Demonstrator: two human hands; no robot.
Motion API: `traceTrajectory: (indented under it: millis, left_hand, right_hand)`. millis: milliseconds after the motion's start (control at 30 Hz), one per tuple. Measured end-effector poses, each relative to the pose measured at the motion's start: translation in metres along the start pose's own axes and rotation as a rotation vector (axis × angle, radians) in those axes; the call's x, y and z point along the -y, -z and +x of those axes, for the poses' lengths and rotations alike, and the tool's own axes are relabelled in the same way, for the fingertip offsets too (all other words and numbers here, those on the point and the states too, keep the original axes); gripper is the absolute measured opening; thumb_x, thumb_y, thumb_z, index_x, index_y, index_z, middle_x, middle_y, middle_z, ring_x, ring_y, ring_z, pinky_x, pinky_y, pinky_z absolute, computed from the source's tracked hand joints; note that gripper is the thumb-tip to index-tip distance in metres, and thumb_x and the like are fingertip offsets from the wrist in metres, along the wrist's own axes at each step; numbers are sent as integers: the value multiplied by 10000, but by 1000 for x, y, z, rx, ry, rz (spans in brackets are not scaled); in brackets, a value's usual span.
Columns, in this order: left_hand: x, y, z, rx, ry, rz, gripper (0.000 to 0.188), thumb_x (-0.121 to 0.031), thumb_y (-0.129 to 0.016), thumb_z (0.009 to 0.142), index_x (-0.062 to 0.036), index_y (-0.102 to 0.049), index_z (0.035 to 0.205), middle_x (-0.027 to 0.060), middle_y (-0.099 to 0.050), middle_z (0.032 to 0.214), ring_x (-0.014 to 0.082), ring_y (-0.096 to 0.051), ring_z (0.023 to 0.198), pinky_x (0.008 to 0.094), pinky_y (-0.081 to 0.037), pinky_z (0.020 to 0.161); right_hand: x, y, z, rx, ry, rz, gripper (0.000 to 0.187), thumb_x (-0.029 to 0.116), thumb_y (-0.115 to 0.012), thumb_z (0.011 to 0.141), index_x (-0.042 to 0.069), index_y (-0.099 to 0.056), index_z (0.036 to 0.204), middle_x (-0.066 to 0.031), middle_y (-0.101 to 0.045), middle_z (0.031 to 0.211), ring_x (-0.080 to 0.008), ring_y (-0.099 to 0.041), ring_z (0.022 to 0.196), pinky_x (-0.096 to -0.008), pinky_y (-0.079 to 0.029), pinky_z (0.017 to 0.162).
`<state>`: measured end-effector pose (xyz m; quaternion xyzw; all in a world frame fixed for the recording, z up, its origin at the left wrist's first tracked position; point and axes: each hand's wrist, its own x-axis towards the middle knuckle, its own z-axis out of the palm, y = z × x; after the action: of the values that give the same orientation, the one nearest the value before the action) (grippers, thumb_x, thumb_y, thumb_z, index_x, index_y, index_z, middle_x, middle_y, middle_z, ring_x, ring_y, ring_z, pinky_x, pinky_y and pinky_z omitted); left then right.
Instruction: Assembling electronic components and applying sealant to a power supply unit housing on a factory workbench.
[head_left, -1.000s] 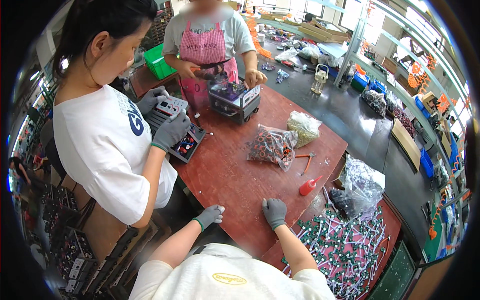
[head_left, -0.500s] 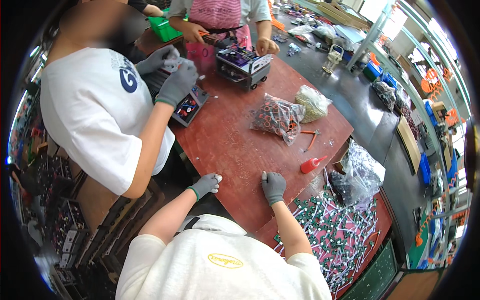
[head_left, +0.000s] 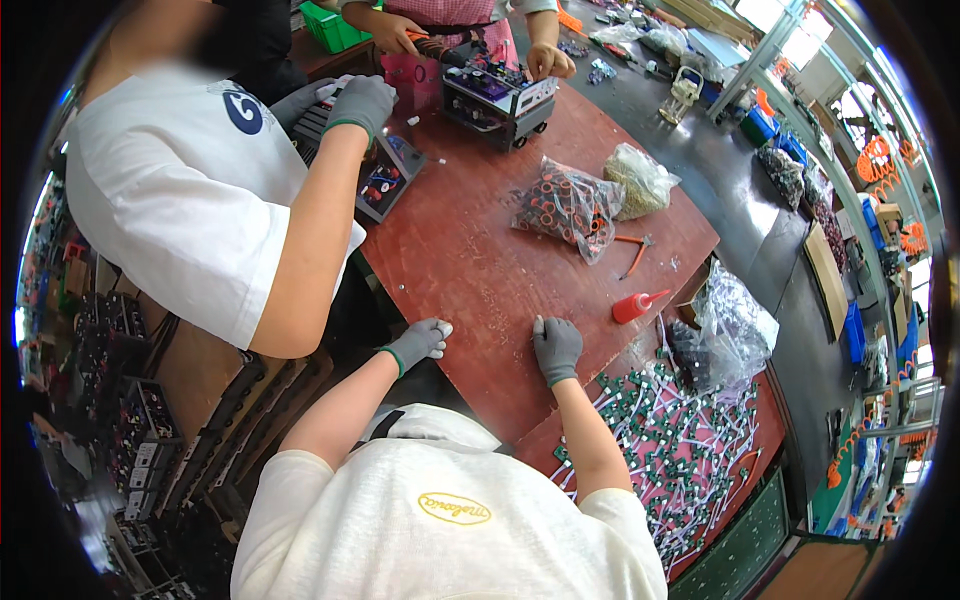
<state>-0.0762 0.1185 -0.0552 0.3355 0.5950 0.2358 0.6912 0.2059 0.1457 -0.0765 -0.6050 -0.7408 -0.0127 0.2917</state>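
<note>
My left hand (head_left: 424, 343), in a grey glove with pale fingertips, is at the near left edge of the red table (head_left: 470, 250). Its fingers are curled in, and nothing shows in them. Closed into a loose fist, my gloved right hand (head_left: 557, 347) rests on the tabletop with its thumb side toward the left. Nothing shows in it either. Nearest to the right hand lies a red squeeze bottle (head_left: 630, 308) with a pointed nozzle. Beyond it are orange-handled pliers (head_left: 634, 258) and a clear bag of black and orange rings (head_left: 568, 205).
At left, a co-worker's gloved hand (head_left: 362, 105) works over a grey device casing (head_left: 388, 185). Opposite, another person handles an orange-black tool (head_left: 432, 47) at a boxy device (head_left: 500, 100). Small green circuit boards with white wires (head_left: 670, 450) cover the right side, beside a plastic bag (head_left: 735, 335).
The co-worker at left has leaned forward and lowered both hands onto the casing. The whole view has shifted slightly. My hands keep about the same pose on the table.
</note>
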Motion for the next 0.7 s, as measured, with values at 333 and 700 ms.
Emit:
traceTrajectory:
  millis: [333, 700]
  left_hand:
    - [10, 6, 8, 104, -19, -150, 203, -224, -542, 928, -64, -538, 1053, -35, -448, 757, 56, -428, 603, 203, -406, 532]
    - [-4, 1, 1, -11, 20, -117, 177, -179, -504, 948, -46, -523, 1062, -37, -412, 733, 52, -384, 576, 192, -373, 515]
  right_hand:
    - [-3, 0, -1, -21, -38, 2, 285, 268, -596, 823, 112, -541, 590, -96, -564, 606, -282, -569, 605, -420, -443, 558]
    - [-5, -5, -4, -29, -44, -14, 281, 293, -597, 823, 118, -560, 607, -88, -587, 629, -272, -584, 624, -417, -449, 567]
